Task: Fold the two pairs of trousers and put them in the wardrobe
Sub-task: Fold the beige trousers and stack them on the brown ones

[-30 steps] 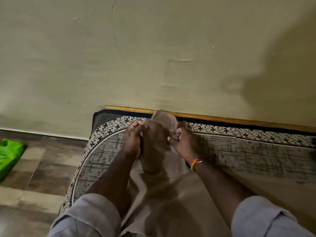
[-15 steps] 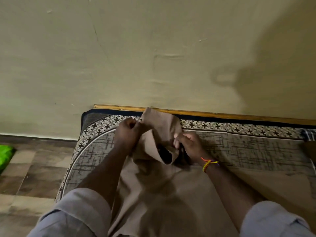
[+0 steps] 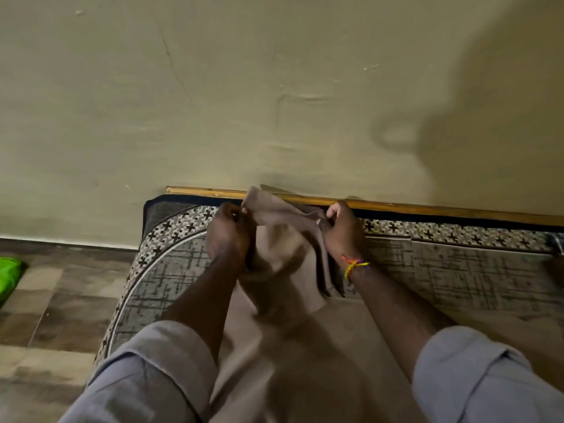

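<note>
Nearest, the beige trousers (image 3: pixel 293 346) lie along the bed (image 3: pixel 457 270), running from the person's lap toward the wall. Farther out, the left hand (image 3: pixel 227 239) and right hand (image 3: pixel 343 232), half a second ago close together, have drawn apart; both sets of fingers pinch the raised far end, stretching it flat. The first fold seems barely begun.

Tan trousers (image 3: pixel 290 346) on a grey cross-patterned mattress (image 3: pixel 457 270); green object (image 3: pixel 9 276) aside.
</note>
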